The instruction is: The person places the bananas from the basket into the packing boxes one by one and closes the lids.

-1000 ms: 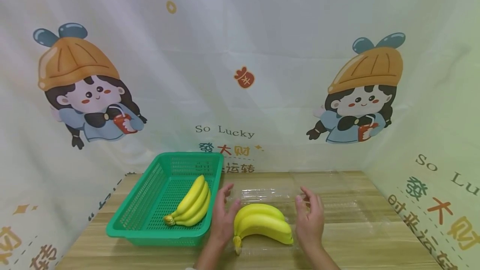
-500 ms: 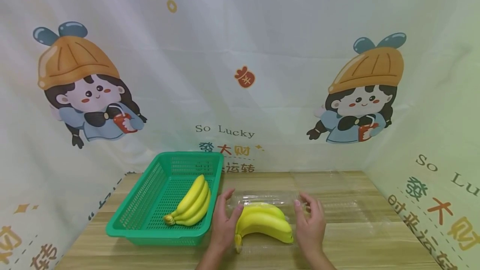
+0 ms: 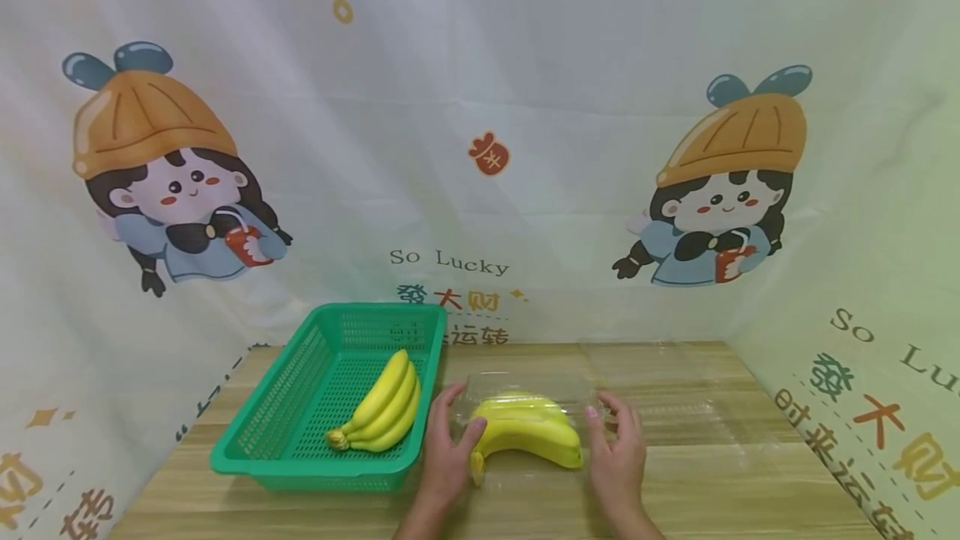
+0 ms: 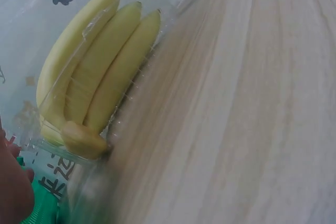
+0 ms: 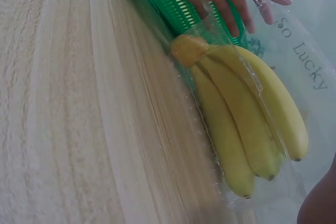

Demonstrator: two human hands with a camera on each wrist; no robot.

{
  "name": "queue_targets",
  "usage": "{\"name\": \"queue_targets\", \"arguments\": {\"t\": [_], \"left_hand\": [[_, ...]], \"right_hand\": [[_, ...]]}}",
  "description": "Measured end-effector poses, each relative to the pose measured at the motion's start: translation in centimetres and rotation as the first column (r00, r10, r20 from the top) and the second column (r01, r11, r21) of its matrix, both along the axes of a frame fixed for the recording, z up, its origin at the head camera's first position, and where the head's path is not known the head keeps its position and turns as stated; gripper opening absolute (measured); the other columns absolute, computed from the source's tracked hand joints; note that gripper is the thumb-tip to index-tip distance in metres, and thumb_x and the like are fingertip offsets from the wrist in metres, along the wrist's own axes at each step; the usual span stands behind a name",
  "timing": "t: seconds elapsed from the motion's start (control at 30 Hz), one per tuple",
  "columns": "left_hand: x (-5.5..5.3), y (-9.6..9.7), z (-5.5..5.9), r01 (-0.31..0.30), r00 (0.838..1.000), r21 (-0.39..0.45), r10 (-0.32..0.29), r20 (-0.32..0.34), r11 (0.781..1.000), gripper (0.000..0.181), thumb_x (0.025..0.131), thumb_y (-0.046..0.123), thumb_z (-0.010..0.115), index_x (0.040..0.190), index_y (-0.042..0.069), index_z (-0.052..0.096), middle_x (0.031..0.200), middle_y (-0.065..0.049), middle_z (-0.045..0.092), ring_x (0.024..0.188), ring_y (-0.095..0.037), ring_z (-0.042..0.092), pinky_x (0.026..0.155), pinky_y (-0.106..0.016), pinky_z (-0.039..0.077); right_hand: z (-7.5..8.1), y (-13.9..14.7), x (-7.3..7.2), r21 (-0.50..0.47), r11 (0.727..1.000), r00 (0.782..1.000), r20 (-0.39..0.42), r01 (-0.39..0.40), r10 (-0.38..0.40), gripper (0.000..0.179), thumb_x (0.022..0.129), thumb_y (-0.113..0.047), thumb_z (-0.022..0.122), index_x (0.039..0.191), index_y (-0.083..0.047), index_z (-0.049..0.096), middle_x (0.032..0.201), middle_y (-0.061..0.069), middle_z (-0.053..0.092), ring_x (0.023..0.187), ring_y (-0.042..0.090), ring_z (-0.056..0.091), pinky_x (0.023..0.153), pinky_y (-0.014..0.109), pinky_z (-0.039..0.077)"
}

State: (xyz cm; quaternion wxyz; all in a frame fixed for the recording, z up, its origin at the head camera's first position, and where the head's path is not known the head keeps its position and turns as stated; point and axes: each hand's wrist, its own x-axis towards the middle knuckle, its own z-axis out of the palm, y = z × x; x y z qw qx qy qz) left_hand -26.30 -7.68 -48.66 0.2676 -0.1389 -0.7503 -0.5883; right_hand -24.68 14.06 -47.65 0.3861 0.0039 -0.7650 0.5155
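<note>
A clear plastic box with a hinged-looking lid stands at the front middle of the table in the head view. Inside lies a bunch of yellow bananas, its brown stem toward the left, and the lid slants over it. My left hand holds the box's left end, thumb in front and fingers behind. At the opposite end, my right hand grips in the same way. In the right wrist view the left hand's fingers spread beside the stem end. Only a few right fingertips show in the left wrist view.
Left of the box stands a green perforated basket with a second banana bunch inside. More clear plastic lies on the wooden table to the right. A printed cloth hangs behind the table.
Both hands have closed in on the ends of the box. The lid has come over the bananas, and the bananas have shifted slightly away from me.
</note>
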Motion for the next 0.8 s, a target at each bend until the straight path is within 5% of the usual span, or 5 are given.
{"name": "queue_targets", "arguments": {"t": [0.17, 0.47, 0.8], "left_hand": [[-0.3, -0.2, -0.7, 0.032, 0.998, 0.045, -0.034, 0.049, 0.998, 0.057, 0.091, 0.015, 0.067, 0.141, 0.007, 0.042, 0.145, -0.017, 0.041, 0.134, -0.038, 0.034, 0.109, -0.061, 0.021], [-0.4, -1.0, -1.6, 0.083, 0.975, 0.167, -0.115, 0.189, 0.982, 0.067, 0.089, 0.016, 0.069, 0.146, 0.009, 0.034, 0.147, -0.022, 0.032, 0.132, -0.045, 0.027, 0.102, -0.069, 0.022], [0.0, -1.4, -1.9, 0.102, 0.938, 0.226, -0.169, 0.302, 0.969, 0.069, 0.088, 0.012, 0.067, 0.147, 0.008, 0.030, 0.143, -0.027, 0.028, 0.129, -0.042, 0.029, 0.091, -0.048, 0.040]], "right_hand": [[-0.3, 0.1, 0.1, -0.036, 0.998, 0.994, 0.096, -0.049, 0.052, 0.031, 0.097, -0.016, 0.059, 0.124, 0.000, 0.056, 0.118, 0.016, 0.057, 0.095, 0.027, 0.057, 0.077, 0.031, 0.050], [-0.9, 0.1, 0.1, -0.122, 0.982, 0.954, 0.246, -0.144, 0.170, 0.050, 0.100, -0.029, 0.054, 0.140, -0.002, 0.043, 0.135, 0.025, 0.047, 0.113, 0.044, 0.053, 0.088, 0.056, 0.048], [-1.5, 0.3, 0.0, -0.104, 0.980, 0.937, 0.290, -0.169, 0.193, 0.046, 0.102, -0.021, 0.051, 0.141, 0.000, 0.042, 0.139, 0.027, 0.044, 0.121, 0.044, 0.046, 0.094, 0.058, 0.044]]}}
